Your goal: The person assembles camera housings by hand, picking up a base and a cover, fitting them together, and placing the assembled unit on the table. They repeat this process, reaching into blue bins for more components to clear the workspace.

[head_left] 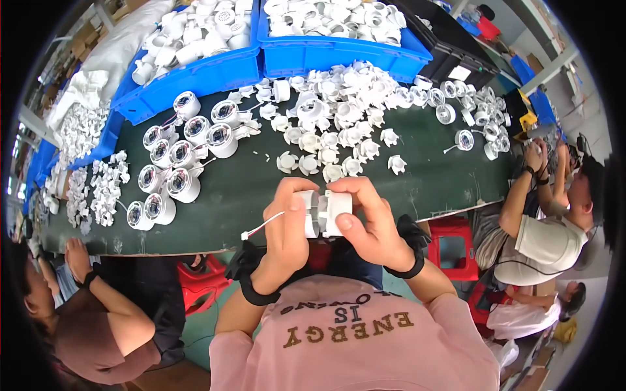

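Note:
My left hand (pixel 285 236) is closed round a white round plastic housing (pixel 310 220), from which a thin wire with a small white connector (pixel 246 235) hangs out to the left. Pinched between the fingers and thumb of my right hand (pixel 379 233) is a white plastic cap (pixel 340 207). Both parts face each other over the table's near edge, with a narrow gap between them; whether they touch inside is hard to see. Just beyond my hands lie several loose white pronged plastic parts (pixel 332 172).
Finished-looking white round units with clear lenses (pixel 183 186) stand in a group at left. Blue bins (pixel 189 85) of white parts line the back of the green table (pixel 254 182). Clear rings (pixel 445 113) lie at right. Red stools (pixel 454 251) and other people (pixel 548 241) are on both sides.

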`<state>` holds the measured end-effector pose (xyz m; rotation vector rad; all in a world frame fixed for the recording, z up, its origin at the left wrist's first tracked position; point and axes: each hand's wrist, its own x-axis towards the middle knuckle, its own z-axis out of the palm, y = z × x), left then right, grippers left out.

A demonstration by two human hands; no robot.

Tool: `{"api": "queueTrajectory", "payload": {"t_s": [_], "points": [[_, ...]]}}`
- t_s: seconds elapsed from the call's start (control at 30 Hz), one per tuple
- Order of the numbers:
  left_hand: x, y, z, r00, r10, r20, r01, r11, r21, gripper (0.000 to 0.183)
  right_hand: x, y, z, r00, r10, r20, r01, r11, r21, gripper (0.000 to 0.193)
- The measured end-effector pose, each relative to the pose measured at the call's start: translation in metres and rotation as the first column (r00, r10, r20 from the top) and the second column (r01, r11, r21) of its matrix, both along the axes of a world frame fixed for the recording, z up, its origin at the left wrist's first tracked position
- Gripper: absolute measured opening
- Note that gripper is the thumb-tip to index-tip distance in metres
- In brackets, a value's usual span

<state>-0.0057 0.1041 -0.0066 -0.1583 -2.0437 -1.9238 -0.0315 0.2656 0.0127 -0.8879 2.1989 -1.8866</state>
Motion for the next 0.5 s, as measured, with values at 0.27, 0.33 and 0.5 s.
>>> {"api": "queueTrajectory", "payload": {"t_s": [0.27,0.33,0.5], "points": [[0.018,0.014,0.016,0.986,0.026,-0.166,-0.043,0.994,-0.101,0.038,0.014,-0.006,-0.009,0.942,-0.111,-0.315,0.085,0.992,-0.095,0.033],[0.022,0.016,0.013,0.983,0.036,-0.180,-0.056,0.993,-0.108,0.037,0.021,-0.006,-0.002,0.938,-0.119,-0.326,0.104,0.993,-0.063,0.034],[0.026,0.018,0.012,0.966,0.066,-0.250,-0.101,0.986,-0.132,0.039,0.031,-0.006,0.003,0.958,-0.101,-0.268,0.116,0.992,0.041,0.043]]}}
